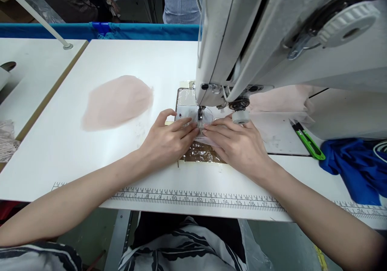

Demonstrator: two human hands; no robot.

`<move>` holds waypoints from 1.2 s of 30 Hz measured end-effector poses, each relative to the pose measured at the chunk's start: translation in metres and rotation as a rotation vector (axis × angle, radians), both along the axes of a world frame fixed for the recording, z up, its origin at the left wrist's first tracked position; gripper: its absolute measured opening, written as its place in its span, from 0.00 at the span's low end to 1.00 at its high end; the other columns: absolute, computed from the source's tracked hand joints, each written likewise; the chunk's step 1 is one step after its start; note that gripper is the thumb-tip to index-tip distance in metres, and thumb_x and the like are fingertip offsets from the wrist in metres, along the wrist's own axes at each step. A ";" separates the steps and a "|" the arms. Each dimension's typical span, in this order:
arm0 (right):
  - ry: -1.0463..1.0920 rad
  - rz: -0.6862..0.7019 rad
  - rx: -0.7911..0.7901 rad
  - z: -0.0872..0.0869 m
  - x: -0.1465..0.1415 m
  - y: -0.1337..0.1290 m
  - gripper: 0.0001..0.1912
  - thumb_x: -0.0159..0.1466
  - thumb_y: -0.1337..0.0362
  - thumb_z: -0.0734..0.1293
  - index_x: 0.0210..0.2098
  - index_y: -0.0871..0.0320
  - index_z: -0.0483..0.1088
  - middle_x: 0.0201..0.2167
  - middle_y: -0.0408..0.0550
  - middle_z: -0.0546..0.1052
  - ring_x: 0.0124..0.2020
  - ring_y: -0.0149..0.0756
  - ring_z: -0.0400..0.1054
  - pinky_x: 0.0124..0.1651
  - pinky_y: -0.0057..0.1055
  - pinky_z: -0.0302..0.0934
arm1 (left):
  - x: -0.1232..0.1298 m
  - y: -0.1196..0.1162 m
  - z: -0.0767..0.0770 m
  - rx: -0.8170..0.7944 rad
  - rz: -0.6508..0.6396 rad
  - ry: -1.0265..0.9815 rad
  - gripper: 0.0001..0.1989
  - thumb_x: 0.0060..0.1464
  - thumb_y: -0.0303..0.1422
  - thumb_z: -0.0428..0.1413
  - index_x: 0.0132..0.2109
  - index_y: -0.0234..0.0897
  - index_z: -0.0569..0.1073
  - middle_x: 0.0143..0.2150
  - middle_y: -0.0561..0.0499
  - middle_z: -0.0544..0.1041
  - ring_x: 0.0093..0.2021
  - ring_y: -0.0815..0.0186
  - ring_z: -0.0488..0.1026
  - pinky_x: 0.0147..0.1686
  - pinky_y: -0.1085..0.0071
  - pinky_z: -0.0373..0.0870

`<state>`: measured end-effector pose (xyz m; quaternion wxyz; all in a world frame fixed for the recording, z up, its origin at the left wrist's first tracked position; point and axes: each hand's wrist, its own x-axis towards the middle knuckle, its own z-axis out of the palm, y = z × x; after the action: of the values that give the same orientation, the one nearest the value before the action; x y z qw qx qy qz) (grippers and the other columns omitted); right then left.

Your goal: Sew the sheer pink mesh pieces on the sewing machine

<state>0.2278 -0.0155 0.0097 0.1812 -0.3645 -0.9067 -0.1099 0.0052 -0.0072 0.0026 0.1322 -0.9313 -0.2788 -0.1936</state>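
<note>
My left hand [173, 140] lies palm down at the left of the sewing machine's presser foot [200, 113], fingers stretched out, fingertips on the needle plate area. Opposite it, my right hand [238, 144] rests flat with extended fingers on a thin, sheer pale piece of fabric [207, 140]. The fingertips of both hands nearly meet just in front of the foot. Much of this fabric is hidden under the hands. The sewing machine [229, 41] head hangs over them. Left of the hands, a pale pink fabric piece [119, 101] is spread on the white table [163, 61].
More pale pink fabric [278, 97] lies under the machine arm. Right of it are green thread snips [308, 141] and a bunched blue cloth [353, 162]. A printed ruler [187, 198] runs along the front edge. A white pole [39, 15] stands at the left; people are behind the table.
</note>
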 end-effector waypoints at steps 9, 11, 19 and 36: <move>0.010 -0.008 0.042 -0.006 -0.001 0.003 0.10 0.70 0.69 0.62 0.39 0.59 0.76 0.43 0.43 0.82 0.38 0.36 0.73 0.48 0.38 0.56 | 0.001 0.004 0.000 -0.001 0.012 -0.011 0.13 0.65 0.25 0.49 0.51 0.36 0.76 0.50 0.48 0.80 0.54 0.59 0.76 0.54 0.53 0.61; 0.031 -0.006 0.056 -0.007 -0.001 0.003 0.10 0.70 0.69 0.62 0.39 0.59 0.76 0.43 0.42 0.82 0.38 0.36 0.73 0.49 0.39 0.56 | 0.001 0.005 0.000 0.005 0.019 -0.004 0.13 0.65 0.25 0.49 0.51 0.36 0.76 0.51 0.48 0.80 0.54 0.59 0.76 0.54 0.53 0.61; 0.013 -0.027 0.024 -0.008 -0.002 0.005 0.12 0.70 0.70 0.60 0.42 0.59 0.76 0.44 0.43 0.82 0.39 0.36 0.73 0.49 0.39 0.58 | 0.001 0.009 0.001 0.026 0.029 0.013 0.13 0.67 0.26 0.47 0.51 0.35 0.75 0.52 0.47 0.79 0.54 0.60 0.76 0.54 0.53 0.62; -0.012 -0.069 -0.006 -0.010 -0.001 0.014 0.13 0.70 0.69 0.60 0.45 0.63 0.77 0.39 0.51 0.83 0.41 0.40 0.75 0.51 0.40 0.62 | 0.003 0.018 -0.005 -0.001 0.044 -0.039 0.14 0.66 0.26 0.47 0.51 0.36 0.76 0.51 0.47 0.80 0.53 0.60 0.77 0.54 0.52 0.63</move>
<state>0.2270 -0.0017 -0.0003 0.1708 -0.3957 -0.8950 -0.1154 0.0079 0.0106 -0.0026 0.1304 -0.9211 -0.3018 -0.2085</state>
